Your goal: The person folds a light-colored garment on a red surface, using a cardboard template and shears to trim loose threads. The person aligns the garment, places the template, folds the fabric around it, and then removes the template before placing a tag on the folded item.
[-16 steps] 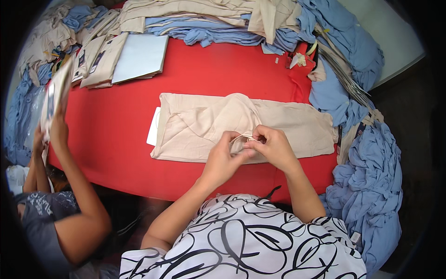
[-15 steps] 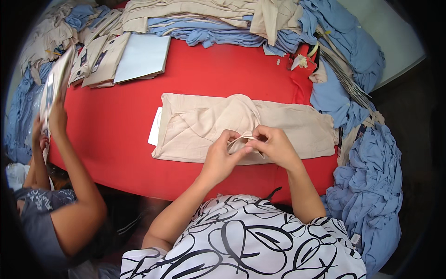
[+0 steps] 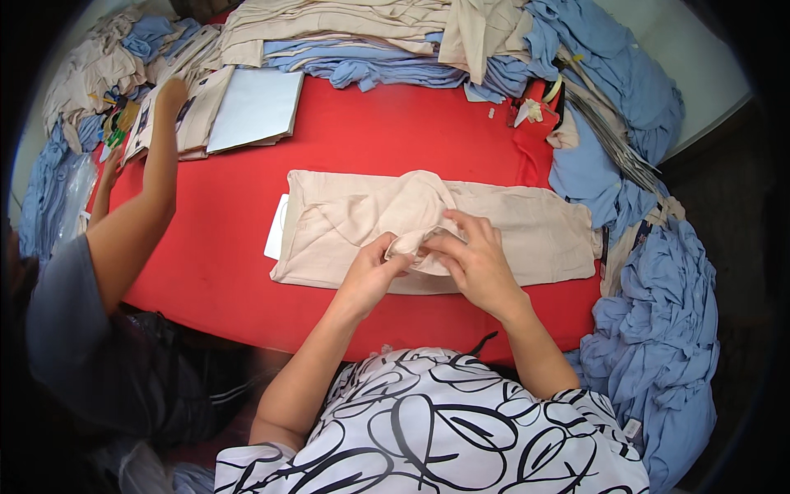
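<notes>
A beige garment [image 3: 527, 222] lies folded lengthwise on the red table, with a white card [image 3: 276, 229] sticking out from under its left end. A loose part of it is bunched up at the middle, near the front edge. My left hand [image 3: 370, 272] pinches the open edge of that part between thumb and fingers. On the other side my right hand [image 3: 476, 262] grips the same edge, thumb and forefinger at the opening and the other fingers bent over the cloth. Its fingertips are partly hidden in the fabric.
Long stacks of beige and blue garments [image 3: 346, 33] line the far edge. Packed beige garments and a silvery-white board [image 3: 255, 111] lie far left, where a co-worker's arm [image 3: 152, 189] reaches over. Blue garments [image 3: 650, 313] heap along the right on the red table [image 3: 222, 214].
My right hand has shifted slightly and opened its fingers more over the cloth; the bunched edge is turned. The co-worker has moved a flat package to the packed garments and leans farther in.
</notes>
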{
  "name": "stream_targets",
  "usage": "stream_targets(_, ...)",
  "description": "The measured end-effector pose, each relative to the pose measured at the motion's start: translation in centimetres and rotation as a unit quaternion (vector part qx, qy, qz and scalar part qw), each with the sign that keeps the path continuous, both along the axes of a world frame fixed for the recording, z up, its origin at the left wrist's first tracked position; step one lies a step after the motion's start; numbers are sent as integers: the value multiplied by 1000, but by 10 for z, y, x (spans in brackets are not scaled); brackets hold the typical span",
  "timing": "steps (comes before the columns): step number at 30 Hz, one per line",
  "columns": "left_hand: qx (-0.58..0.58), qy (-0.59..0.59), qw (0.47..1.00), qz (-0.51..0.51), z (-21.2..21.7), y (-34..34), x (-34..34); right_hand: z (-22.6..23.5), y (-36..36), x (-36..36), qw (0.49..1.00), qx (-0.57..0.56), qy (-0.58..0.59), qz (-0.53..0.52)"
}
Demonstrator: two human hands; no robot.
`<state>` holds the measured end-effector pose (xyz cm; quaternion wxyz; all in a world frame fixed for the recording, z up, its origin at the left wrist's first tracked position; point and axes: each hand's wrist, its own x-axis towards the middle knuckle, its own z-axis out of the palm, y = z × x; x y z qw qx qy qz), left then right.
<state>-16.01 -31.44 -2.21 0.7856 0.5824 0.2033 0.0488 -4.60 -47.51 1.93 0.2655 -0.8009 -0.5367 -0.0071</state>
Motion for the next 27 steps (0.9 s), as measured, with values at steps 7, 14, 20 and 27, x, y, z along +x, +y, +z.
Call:
stream_targets(7,203,34,977,55,-5,-11,1,-32,-10,2,984,-82,152,-30)
stream_targets(14,427,-55,903,2,-5,-22,-11,-32,-5,8,997,-36,44,-50)
stream_targets(20,484,63,868,-93,12,-34,-9,-21,-10,0,995,-80,43,-48)
stream_targets(27,451,73,880,-126,16,-42,-5,-16,-17,8,982,-166,-64,-61)
